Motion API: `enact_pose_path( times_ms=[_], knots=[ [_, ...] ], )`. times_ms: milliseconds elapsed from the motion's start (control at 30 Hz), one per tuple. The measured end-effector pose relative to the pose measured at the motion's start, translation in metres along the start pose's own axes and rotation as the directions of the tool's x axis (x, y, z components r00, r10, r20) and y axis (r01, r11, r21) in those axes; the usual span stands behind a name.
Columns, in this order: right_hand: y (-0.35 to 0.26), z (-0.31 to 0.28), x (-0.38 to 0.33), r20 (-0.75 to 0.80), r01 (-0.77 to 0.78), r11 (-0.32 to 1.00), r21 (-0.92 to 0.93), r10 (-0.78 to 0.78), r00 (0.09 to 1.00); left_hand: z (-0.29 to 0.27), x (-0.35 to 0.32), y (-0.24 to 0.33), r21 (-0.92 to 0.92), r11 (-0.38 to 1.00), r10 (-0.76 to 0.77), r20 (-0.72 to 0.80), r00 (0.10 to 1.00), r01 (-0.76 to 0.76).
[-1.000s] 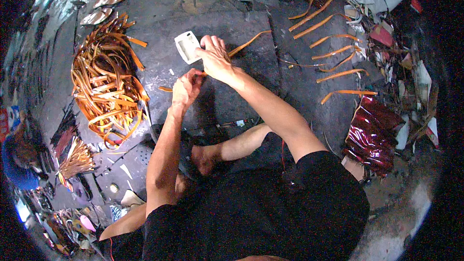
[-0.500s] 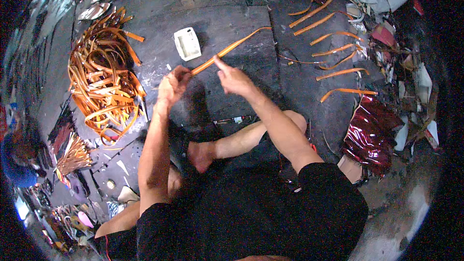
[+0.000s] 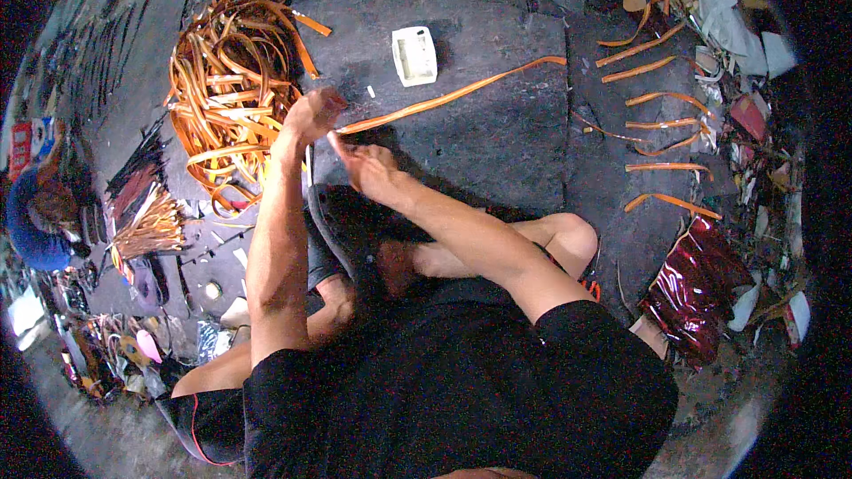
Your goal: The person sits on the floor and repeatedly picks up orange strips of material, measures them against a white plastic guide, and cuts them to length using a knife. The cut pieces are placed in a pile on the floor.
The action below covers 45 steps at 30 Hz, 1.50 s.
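A long, narrow orange-brown strip (image 3: 453, 92) lies slanting across the dark floor board, its near end at my hands. My left hand (image 3: 311, 117) is closed by that end, fingers bent around it, though blur and shadow hide the exact grip. Just below and to the right, my right hand (image 3: 373, 170) has its index finger stretched toward the strip's end, close under the left fingers. Its other fingers are partly curled. Beyond the strip is a small white rectangular tray (image 3: 399, 57). Left of my hands lies a big tangled heap of similar strips (image 3: 231, 93).
Several short strips (image 3: 657, 125) lie in a spaced column at the right. Beneath them is a shiny dark-red sheet (image 3: 697, 293). Scraps (image 3: 723, 22) pile along the right edge. A bundle of thin strips (image 3: 151, 223) lies left. Another person in blue (image 3: 37, 222) is at the far left.
My right hand has slid from the strip's middle down to its near end beside my left hand. The view has shifted, moving the floor things rightward.
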State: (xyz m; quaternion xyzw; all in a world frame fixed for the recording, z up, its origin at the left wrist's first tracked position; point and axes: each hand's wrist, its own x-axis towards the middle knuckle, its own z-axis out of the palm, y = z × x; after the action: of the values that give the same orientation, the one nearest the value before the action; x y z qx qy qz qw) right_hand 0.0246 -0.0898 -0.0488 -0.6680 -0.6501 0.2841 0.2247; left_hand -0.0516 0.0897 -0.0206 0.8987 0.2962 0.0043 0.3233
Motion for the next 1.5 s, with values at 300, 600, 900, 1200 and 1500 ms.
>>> enact_pose_path(
  times_ms=[300,600,900,1200,1500],
  knots=[
    [0.016,-0.091,-0.065,0.083,-0.04,0.999,0.038,0.036,0.996,0.026,-0.001,0.081,-0.068,0.996,0.062,0.063,0.996,-0.057],
    [0.117,-0.229,-0.152,0.123,-0.365,0.782,0.505,0.354,0.927,-0.121,0.027,0.245,-0.618,0.785,0.168,0.158,0.973,-0.035],
    [0.158,-0.232,-0.148,-0.382,-0.154,0.719,0.677,0.523,0.762,-0.135,0.232,0.488,-0.524,0.699,0.487,-0.149,0.86,-0.487],
    [0.166,-0.235,-0.141,-0.503,-0.124,0.783,0.609,0.502,0.704,-0.101,0.453,0.52,-0.59,0.166,0.891,-0.253,0.377,-0.79],
    [0.167,-0.247,-0.157,-0.415,-0.244,0.724,0.645,0.6,0.683,0.143,0.407,0.354,-0.027,0.928,0.367,-0.095,0.925,-0.371]
  ],
)
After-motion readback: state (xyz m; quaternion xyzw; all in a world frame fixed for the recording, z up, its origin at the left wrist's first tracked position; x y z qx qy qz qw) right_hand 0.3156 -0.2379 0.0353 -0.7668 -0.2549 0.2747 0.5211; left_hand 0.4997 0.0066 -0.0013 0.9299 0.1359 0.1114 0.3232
